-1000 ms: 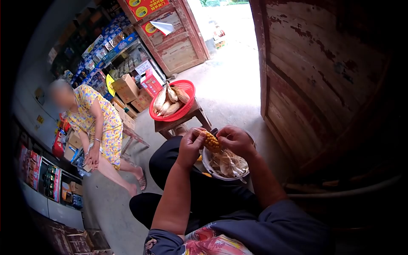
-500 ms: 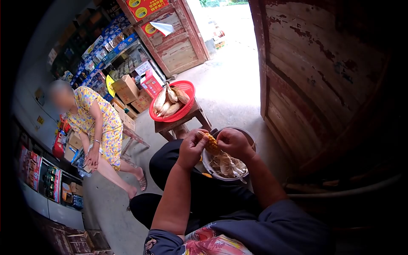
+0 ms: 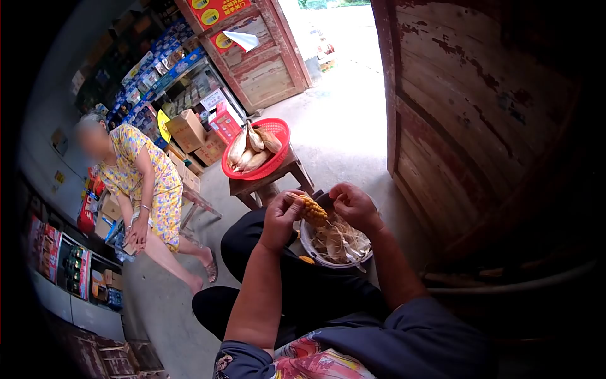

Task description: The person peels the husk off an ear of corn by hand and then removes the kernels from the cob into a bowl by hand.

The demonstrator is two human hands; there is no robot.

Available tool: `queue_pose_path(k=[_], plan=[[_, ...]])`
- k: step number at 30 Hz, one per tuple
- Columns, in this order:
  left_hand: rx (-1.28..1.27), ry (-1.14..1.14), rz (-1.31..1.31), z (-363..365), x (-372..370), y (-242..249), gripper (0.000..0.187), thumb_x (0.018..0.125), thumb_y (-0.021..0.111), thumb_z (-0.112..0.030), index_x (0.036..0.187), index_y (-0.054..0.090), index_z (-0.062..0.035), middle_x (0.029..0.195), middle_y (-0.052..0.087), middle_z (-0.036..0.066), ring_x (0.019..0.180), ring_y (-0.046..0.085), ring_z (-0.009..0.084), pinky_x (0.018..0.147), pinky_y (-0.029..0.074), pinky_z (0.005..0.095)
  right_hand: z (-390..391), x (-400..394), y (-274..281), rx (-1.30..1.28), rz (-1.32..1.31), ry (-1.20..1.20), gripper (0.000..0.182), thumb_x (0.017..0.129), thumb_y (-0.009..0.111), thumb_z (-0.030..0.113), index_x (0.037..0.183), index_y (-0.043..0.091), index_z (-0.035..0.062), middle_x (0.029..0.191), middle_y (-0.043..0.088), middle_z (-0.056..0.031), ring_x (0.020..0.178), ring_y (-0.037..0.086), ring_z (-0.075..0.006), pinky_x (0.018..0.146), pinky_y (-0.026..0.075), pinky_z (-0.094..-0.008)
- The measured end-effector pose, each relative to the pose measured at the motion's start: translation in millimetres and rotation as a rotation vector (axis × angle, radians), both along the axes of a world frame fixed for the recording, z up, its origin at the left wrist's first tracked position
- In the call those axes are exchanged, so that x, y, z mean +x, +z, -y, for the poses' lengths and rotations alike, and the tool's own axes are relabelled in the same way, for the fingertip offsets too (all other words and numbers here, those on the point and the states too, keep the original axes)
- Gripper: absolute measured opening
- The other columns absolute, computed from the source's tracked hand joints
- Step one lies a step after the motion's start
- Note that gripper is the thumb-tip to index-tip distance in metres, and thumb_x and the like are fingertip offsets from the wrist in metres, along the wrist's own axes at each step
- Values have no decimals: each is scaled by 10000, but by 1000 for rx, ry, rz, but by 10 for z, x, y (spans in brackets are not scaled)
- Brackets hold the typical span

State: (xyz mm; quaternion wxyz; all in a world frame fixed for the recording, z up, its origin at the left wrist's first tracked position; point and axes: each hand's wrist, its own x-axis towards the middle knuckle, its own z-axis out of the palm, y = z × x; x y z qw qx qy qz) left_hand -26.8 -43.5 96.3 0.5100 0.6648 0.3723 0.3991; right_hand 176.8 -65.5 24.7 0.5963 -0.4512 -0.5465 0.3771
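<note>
My left hand (image 3: 281,220) is closed around one end of a yellow corn cob (image 3: 314,211), its husk off and its kernels bare. The cob tilts above a bucket (image 3: 367,254) between my knees. Pale husks and silk (image 3: 341,242) lie heaped in that bucket. To the right of the cob and apart from it is my right hand (image 3: 355,207), fingers curled in together; whatever may be in them is too small to make out. Another bit of yellow corn (image 3: 307,259) shows beside the bucket, near my leg.
A red plastic basket (image 3: 279,169) of corn ears in husk (image 3: 252,151) stands on a wooden stool (image 3: 292,170). At left sits a person in a flowered outfit (image 3: 165,189). Cardboard boxes (image 3: 187,131) and stocked shelves lie behind. A wooden door (image 3: 467,126) rises at right.
My right hand has moved off the corn cob, up and to the right. More of the cob and the husks in the bucket now shows. My left hand keeps its hold.
</note>
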Motion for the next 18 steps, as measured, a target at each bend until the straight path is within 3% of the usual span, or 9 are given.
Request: queue_pose_path(k=[3,10,14,18], plan=[[-27,18,0,-17,-39,18,240,978,551,-245,1118,600,-56,939,623,0,783,555,70,704,454,214,-36,39,-50,-46,-46,196,117,891,562,45,974,626,-5,839,607,-25,729,550,-86,660,481,-239],[-67,22,124,-3,-38,55,231,963,558,-213,1093,615,-32,946,634,29,799,566,90,728,463,239,-22,8,-18,-76,-119,226,145,930,582,104,1000,632,-12,888,617,-11,794,557,-74,732,484,-226],[-52,6,119,-1,-32,71,233,960,552,-218,1088,617,-34,938,630,33,777,562,92,715,463,243,-30,-38,-34,-96,-264,390,210,956,593,176,1030,625,-18,904,626,-19,829,575,-77,766,486,-221],[-187,86,125,-55,-72,26,254,971,545,-263,1063,614,-36,919,630,40,727,569,102,671,472,240,-67,-48,-82,-104,-269,425,225,965,591,187,1069,610,-11,928,632,-28,862,583,-80,793,487,-225]])
